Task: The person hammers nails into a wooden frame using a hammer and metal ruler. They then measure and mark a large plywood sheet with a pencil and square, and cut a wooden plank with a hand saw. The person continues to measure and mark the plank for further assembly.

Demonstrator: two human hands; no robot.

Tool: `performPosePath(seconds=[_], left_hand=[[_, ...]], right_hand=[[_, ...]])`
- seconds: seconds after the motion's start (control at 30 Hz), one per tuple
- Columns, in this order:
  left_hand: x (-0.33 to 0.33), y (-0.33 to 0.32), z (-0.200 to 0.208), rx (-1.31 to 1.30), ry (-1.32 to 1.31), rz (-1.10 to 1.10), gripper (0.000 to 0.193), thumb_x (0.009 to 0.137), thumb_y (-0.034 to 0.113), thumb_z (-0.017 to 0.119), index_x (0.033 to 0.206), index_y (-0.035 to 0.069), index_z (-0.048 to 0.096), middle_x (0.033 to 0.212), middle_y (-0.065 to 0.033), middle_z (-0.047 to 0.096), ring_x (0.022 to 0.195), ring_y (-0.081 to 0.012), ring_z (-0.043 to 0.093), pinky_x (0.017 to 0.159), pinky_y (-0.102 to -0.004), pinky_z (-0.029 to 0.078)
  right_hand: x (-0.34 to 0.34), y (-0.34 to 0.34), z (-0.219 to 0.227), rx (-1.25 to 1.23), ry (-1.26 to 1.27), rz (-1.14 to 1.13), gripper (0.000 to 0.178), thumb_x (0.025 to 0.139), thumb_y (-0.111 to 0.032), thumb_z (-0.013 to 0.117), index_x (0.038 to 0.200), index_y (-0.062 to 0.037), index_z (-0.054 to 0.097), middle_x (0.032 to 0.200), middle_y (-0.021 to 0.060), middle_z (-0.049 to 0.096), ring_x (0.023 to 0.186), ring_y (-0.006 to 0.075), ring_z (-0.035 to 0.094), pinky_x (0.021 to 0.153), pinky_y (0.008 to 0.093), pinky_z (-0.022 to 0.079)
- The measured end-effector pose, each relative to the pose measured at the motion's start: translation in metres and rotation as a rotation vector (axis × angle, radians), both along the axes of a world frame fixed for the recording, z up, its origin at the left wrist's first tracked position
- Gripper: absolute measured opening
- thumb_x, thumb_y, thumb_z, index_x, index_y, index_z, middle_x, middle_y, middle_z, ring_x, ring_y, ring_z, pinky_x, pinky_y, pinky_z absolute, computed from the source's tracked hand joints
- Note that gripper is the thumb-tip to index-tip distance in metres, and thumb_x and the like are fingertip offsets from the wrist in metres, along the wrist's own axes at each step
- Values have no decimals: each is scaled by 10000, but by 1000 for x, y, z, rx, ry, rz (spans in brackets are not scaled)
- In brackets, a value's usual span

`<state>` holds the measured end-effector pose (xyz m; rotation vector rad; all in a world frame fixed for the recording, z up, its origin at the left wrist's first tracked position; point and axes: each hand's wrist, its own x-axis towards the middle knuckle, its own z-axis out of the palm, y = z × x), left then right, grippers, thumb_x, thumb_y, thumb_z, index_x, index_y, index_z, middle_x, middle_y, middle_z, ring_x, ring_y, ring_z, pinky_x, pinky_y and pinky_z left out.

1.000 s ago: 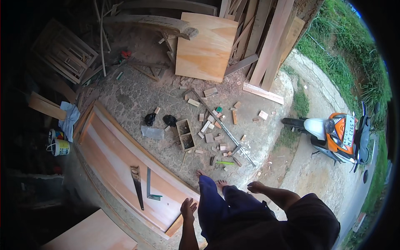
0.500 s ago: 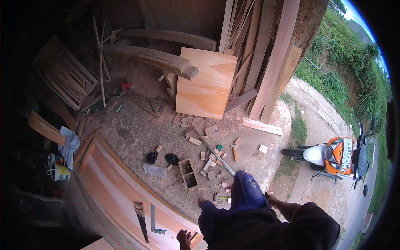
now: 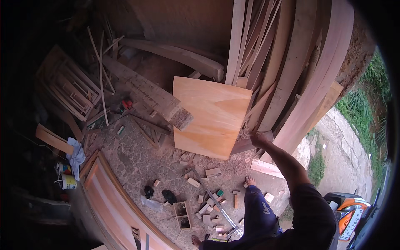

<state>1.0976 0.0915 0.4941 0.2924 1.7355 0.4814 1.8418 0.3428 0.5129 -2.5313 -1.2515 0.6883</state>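
My right arm stretches forward, and my right hand [image 3: 261,138] is at the upper end of a short, dark wooden board [image 3: 245,146]. Its fingers are bent and small in the picture; whether they grip the board cannot be made out. Just left of the hand, a square pale plywood panel [image 3: 211,118] leans upright. Tall planks [image 3: 287,62] stand behind the hand, against the wall. My left hand is out of view.
Small wood offcuts [image 3: 207,208], a divided wooden box [image 3: 182,214] and a long metal bar [image 3: 225,214] lie on the floor near my feet. A large wooden panel [image 3: 112,200] lies at left with a handsaw [image 3: 136,234]. An orange motorbike [image 3: 348,204] stands at right.
My right hand has gone from beside my hip forward to the short board. My left hand has left the view. I have stepped toward the plywood panel, which now looks larger.
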Motion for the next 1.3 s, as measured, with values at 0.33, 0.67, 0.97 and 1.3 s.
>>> performPosePath(seconds=[0.33,0.67,0.97,1.3], left_hand=[[111,-82,45,-66,49,110,438,989,336,629,1328,61,591,1086,-162,702,843,-315,706,712,-429,577],[192,-66,-11,109,-158,102,420,1020,223,610,1397,46,551,1178,-115,694,903,-229,718,731,-331,585],[239,-55,8,86,36,369,417,974,371,609,1225,39,633,931,-78,688,643,-177,669,515,-279,480],[362,11,42,765,-158,198,256,976,130,619,1198,4,625,1102,-101,663,903,-192,658,717,-317,548]], right_hand=[[175,211,57,145,-282,14,654,953,-188,540,1562,-149,304,1600,144,313,1486,318,296,1139,512,371],[156,123,49,179,-165,110,375,891,-341,685,1169,-91,652,1011,193,729,963,334,710,801,478,539],[80,-39,63,554,758,-95,191,949,-129,661,1089,-5,694,928,-25,679,847,71,582,780,266,466],[22,-154,243,299,224,497,217,974,-156,623,948,57,661,766,132,633,667,253,588,619,381,460]])
